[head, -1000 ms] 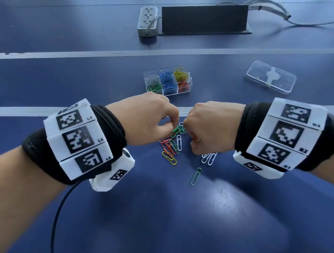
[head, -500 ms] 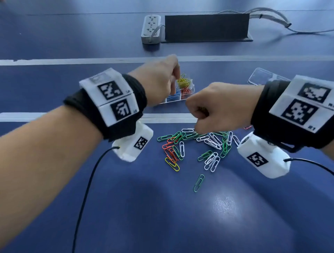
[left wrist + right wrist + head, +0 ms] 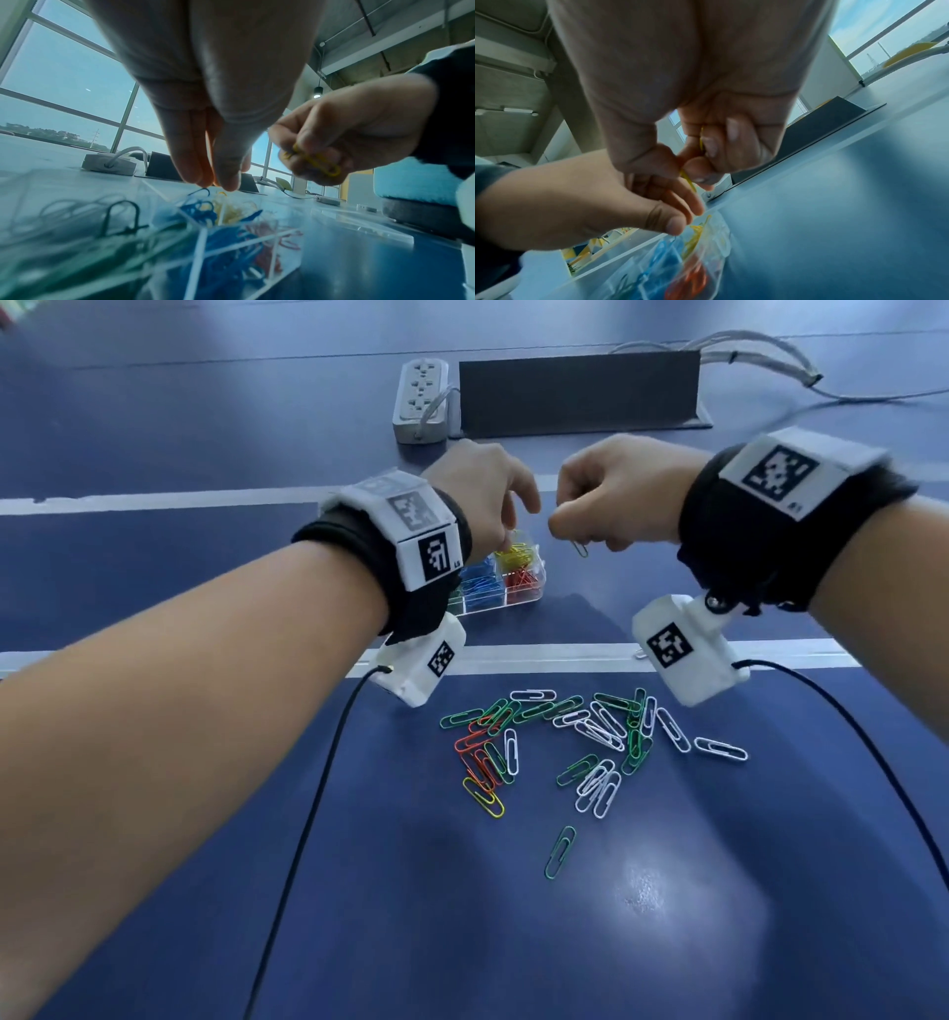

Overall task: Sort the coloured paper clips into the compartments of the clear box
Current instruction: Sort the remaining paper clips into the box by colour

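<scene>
Both hands moved up over the clear box [image 3: 506,588]: left hand [image 3: 480,492] hangs above it, fingers straight, empty; right hand [image 3: 624,498] pinches a yellow clip [image 3: 318,163]. Loose clips [image 3: 575,742] lie nearer.

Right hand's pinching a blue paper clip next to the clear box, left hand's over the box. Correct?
Not quite: the wire paper clip pinched by the right hand is yellow, not blue, as the left wrist view shows. The left hand is over the clear plastic compartment box, as you said.
</scene>
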{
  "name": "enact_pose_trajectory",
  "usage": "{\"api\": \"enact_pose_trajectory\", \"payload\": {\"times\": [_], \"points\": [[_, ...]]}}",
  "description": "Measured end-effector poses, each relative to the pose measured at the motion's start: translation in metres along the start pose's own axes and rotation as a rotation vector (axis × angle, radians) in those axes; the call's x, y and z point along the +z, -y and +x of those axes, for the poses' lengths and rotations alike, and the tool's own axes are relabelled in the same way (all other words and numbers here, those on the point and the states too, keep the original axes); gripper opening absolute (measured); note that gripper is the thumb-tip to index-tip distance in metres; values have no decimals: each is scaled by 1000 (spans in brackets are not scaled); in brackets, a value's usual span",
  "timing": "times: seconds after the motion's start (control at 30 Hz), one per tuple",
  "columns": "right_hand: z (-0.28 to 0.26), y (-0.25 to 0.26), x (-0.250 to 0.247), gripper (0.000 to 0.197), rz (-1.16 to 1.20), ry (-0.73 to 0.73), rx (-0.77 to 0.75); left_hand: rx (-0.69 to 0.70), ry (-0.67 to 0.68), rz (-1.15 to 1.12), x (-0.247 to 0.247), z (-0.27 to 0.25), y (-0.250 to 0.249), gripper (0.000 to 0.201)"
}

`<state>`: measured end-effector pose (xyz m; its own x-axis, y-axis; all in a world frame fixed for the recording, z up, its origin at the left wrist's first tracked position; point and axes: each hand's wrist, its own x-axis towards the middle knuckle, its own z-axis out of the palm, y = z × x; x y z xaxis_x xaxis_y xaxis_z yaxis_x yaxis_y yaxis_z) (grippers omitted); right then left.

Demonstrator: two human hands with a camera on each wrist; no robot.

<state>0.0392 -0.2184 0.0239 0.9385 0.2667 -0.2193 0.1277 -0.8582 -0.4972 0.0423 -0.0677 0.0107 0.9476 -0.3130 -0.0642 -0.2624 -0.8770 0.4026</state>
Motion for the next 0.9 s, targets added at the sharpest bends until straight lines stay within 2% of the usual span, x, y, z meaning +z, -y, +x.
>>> {"api": "enact_pose_trajectory", "payload": {"times": [0.2, 0.23, 0.33, 0.4, 0.53, 0.67, 0.9], "points": [[22, 12, -4, 14, -27, -35, -1, -43, -30, -42, -7, -10, 8, 43], [25, 15, -3, 13, -51, -34, -17, -58, -2, -18, -8, -12, 11, 48], [33, 24, 5, 7, -175, -24, -70, -118, 156, 91, -8, -22, 19, 83], [38, 28, 12, 6, -264, -3, -95, -144, 201, 121, -6, -26, 24, 95], [40, 32, 17, 8, -386, 39, -154, -158, 173, 101, -2, -29, 30, 92], [37, 39, 16, 20, -466, 59, -190, -168, 146, 60, -3, -31, 30, 95], [33, 49, 11, 20, -407, 51, -127, -169, 128, 47, -6, -32, 29, 97]]}}
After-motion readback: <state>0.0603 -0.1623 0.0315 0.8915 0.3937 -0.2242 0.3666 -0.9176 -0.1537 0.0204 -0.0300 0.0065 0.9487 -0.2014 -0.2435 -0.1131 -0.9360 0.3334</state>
